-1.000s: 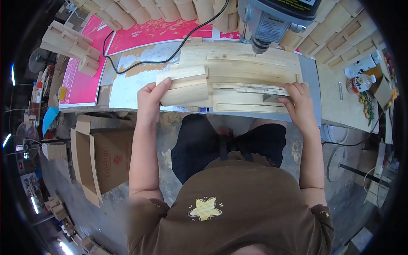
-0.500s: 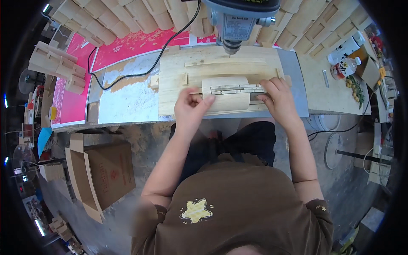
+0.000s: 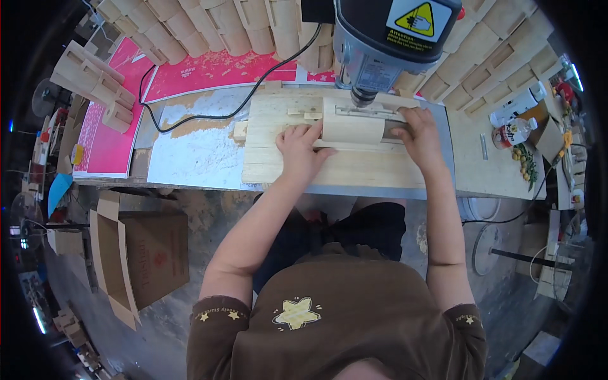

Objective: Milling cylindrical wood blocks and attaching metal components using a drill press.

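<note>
A pale, rounded wooden block (image 3: 352, 130) lies on the wooden board under the bench drill (image 3: 386, 47). A slotted metal strip (image 3: 373, 114) runs along its far upper side, just below the drill chuck (image 3: 363, 97). My left hand (image 3: 303, 152) is against the block's left end, forefinger at the end and thumb near its front edge. At the right end, my right hand (image 3: 418, 136) grips with thumb in front and fingers behind, around a grey part that sticks out. The drill bit's tip is hard to make out.
Stacked wooden blocks (image 3: 253, 28) line the back of the bench. A black cable (image 3: 244, 95) loops across the left side. Small wooden stops (image 3: 304, 114) sit on the board (image 3: 278, 171). To the right stands a plastic bottle (image 3: 514, 134); an open carton (image 3: 152, 259) is on the floor.
The block has moved away from me and slightly right, under the chuck. My left hand has gone from pinching near the strip to bracing the left end. The view has shifted a little.
</note>
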Demonstrator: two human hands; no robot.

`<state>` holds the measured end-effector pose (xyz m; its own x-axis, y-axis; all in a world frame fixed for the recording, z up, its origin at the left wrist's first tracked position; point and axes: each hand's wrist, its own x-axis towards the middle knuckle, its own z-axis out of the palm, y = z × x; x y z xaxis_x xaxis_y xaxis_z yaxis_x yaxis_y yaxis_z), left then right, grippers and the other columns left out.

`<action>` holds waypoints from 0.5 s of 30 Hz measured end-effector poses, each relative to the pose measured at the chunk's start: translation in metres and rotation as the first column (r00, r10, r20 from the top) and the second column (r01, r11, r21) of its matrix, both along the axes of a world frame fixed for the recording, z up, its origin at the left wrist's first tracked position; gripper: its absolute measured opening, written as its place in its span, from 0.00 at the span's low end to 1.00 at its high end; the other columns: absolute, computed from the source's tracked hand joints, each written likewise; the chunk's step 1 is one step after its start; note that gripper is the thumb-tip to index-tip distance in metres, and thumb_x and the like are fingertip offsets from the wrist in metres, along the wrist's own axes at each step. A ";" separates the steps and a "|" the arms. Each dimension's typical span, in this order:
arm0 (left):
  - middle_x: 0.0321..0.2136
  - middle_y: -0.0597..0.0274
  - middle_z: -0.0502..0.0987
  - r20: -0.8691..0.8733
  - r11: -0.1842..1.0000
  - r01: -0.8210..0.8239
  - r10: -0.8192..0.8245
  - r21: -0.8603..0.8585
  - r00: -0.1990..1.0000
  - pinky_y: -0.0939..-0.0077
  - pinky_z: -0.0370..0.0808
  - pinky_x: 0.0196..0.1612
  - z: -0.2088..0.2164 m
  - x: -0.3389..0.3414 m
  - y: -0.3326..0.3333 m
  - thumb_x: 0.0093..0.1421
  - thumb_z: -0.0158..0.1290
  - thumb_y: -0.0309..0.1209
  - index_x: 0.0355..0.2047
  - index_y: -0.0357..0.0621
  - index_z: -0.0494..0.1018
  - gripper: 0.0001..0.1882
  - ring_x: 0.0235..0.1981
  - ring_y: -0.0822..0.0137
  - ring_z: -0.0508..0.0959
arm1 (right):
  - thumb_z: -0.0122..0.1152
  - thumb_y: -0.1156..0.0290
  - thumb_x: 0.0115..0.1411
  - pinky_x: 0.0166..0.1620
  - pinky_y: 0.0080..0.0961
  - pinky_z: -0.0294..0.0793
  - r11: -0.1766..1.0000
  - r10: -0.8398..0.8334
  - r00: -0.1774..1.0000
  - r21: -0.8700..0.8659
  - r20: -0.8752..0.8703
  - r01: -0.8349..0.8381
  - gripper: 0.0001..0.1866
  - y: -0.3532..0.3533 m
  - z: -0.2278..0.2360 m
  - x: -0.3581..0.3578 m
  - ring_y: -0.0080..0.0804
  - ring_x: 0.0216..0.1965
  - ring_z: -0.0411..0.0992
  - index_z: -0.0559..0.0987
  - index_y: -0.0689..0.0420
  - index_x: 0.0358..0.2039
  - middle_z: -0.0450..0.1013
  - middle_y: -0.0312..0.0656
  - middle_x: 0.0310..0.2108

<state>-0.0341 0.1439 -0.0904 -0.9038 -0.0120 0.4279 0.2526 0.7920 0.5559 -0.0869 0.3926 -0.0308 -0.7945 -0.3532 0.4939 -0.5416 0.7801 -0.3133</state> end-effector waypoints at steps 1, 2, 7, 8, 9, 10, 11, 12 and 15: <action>0.30 0.67 0.71 0.044 1.000 0.012 -0.011 -0.016 0.999 0.59 0.55 0.49 -0.004 -0.005 -0.006 0.35 0.67 0.38 0.47 0.50 0.72 0.35 0.39 0.62 0.68 | 0.66 0.75 0.42 0.51 0.39 0.62 1.000 0.002 1.000 -0.005 0.021 -0.002 0.21 -0.004 -0.006 -0.001 0.47 0.40 0.66 0.74 0.58 0.40 0.71 0.44 0.36; 0.30 0.67 0.71 0.040 1.000 0.006 -0.005 -0.014 0.999 0.59 0.55 0.49 -0.008 -0.005 -0.015 0.35 0.67 0.38 0.47 0.50 0.72 0.35 0.39 0.62 0.68 | 0.66 0.75 0.42 0.55 0.39 0.60 1.000 0.006 0.999 -0.009 0.042 -0.006 0.21 -0.009 -0.007 0.000 0.48 0.42 0.66 0.74 0.58 0.41 0.71 0.44 0.38; 0.25 0.71 0.70 0.066 0.995 0.100 -0.099 -0.004 0.993 0.62 0.54 0.45 -0.003 -0.005 -0.041 0.37 0.66 0.38 0.46 0.57 0.73 0.31 0.36 0.65 0.68 | 0.63 0.76 0.48 0.56 0.36 0.61 0.950 0.066 0.992 -0.312 0.104 -0.030 0.21 -0.011 0.011 -0.001 0.39 0.46 0.68 0.73 0.58 0.45 0.71 0.43 0.39; 0.25 0.71 0.70 0.062 0.996 0.094 -0.093 -0.002 0.994 0.62 0.54 0.45 -0.005 -0.005 -0.044 0.37 0.66 0.38 0.46 0.57 0.73 0.31 0.36 0.65 0.68 | 0.61 0.76 0.50 0.54 0.34 0.64 0.889 0.030 0.996 -0.457 0.080 0.010 0.20 -0.009 0.024 -0.008 0.35 0.46 0.68 0.72 0.59 0.46 0.71 0.42 0.39; 0.25 0.71 0.70 0.048 0.995 0.095 -0.095 -0.012 0.994 0.62 0.55 0.45 -0.007 -0.005 -0.046 0.37 0.66 0.38 0.46 0.56 0.73 0.31 0.36 0.65 0.68 | 0.60 0.75 0.52 0.53 0.31 0.65 0.830 0.021 0.999 -0.556 -0.042 -0.041 0.20 -0.004 0.048 -0.019 0.32 0.47 0.68 0.71 0.59 0.46 0.71 0.41 0.39; 0.25 0.71 0.70 0.039 0.996 0.092 -0.091 -0.022 0.995 0.62 0.55 0.44 -0.008 -0.002 -0.048 0.38 0.66 0.37 0.46 0.56 0.73 0.31 0.35 0.66 0.68 | 0.59 0.75 0.53 0.51 0.28 0.66 0.758 0.004 0.988 -0.643 -0.156 -0.104 0.19 -0.004 0.084 -0.031 0.28 0.47 0.67 0.71 0.59 0.47 0.71 0.40 0.40; 0.25 0.71 0.70 0.039 0.996 0.093 -0.092 -0.018 0.995 0.62 0.55 0.44 -0.007 -0.001 -0.048 0.38 0.66 0.37 0.46 0.56 0.73 0.31 0.35 0.66 0.68 | 0.54 0.64 0.60 0.51 0.27 0.67 0.810 -0.054 0.988 -0.585 -0.146 -0.042 0.22 0.009 0.116 -0.046 0.29 0.51 0.66 0.67 0.59 0.53 0.67 0.43 0.50; 0.25 0.71 0.70 0.065 0.996 0.087 -0.086 -0.011 0.994 0.62 0.55 0.44 -0.006 0.000 -0.051 0.38 0.65 0.37 0.46 0.56 0.73 0.30 0.35 0.66 0.68 | 0.53 0.62 0.61 0.48 0.26 0.68 0.792 0.005 0.976 -0.595 -0.216 -0.136 0.21 -0.001 0.146 -0.058 0.29 0.47 0.69 0.69 0.59 0.51 0.70 0.45 0.46; 0.25 0.70 0.70 0.072 0.991 0.130 -0.130 0.004 0.989 0.62 0.55 0.44 -0.006 -0.008 -0.041 0.38 0.65 0.37 0.46 0.55 0.73 0.30 0.35 0.65 0.68 | 0.49 0.61 0.61 0.39 0.28 0.70 0.904 -0.002 0.987 -0.423 -0.163 -0.068 0.18 -0.033 0.193 -0.058 0.32 0.35 0.71 0.74 0.63 0.42 0.74 0.47 0.35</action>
